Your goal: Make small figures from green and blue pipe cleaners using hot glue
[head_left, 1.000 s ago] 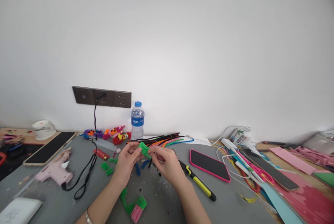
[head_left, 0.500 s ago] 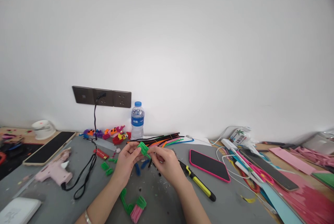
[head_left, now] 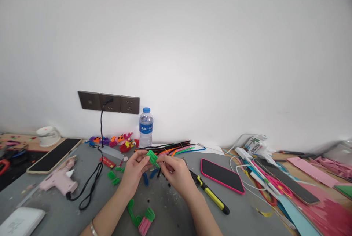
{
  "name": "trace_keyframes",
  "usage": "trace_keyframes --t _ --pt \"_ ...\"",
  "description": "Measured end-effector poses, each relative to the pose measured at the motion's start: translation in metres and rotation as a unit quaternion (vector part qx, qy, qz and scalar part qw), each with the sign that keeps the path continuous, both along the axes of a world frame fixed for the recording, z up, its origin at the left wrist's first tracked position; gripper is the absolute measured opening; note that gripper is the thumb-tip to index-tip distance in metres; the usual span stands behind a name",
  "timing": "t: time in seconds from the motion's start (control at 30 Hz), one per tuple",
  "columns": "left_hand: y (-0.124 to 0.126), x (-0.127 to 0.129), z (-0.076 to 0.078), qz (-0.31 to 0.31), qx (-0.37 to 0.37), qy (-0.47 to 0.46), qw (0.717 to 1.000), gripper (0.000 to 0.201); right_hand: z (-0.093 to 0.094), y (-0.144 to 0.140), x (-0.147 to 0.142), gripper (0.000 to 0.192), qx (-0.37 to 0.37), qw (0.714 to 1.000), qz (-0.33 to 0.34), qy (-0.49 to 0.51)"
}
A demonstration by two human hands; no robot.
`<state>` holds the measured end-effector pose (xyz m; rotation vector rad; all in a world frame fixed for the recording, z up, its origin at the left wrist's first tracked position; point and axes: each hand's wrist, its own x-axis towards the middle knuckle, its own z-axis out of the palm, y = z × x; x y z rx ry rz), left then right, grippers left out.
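L hand (head_left: 134, 171) & R hand (head_left: 176, 173) both pinch small folded green fuzzy pipe-cleaner piece (head_left: 152, 157), held up off grey tabletop (head_left: 170, 206) btwn fingertips, prob to steady it for shaping

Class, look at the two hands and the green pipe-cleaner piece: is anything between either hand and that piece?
Nothing visible is. The left hand and right hand both pinch the green pipe-cleaner piece directly, holding it above the grey table.

Green folded pipe-cleaner piece (head_left: 152, 157), held above grey table.
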<state>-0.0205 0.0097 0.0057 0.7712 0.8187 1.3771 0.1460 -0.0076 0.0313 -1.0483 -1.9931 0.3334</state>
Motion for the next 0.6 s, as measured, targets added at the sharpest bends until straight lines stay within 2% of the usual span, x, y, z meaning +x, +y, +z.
trace_keyframes --t 0.6 --pt "-0.0003 -0.0001 0.0004 -0.008 -0.009 -0.01 1.0 0.035 0.0021 -0.0011 -0.0007 0.017 0.005 1.0 0.0 0.002"
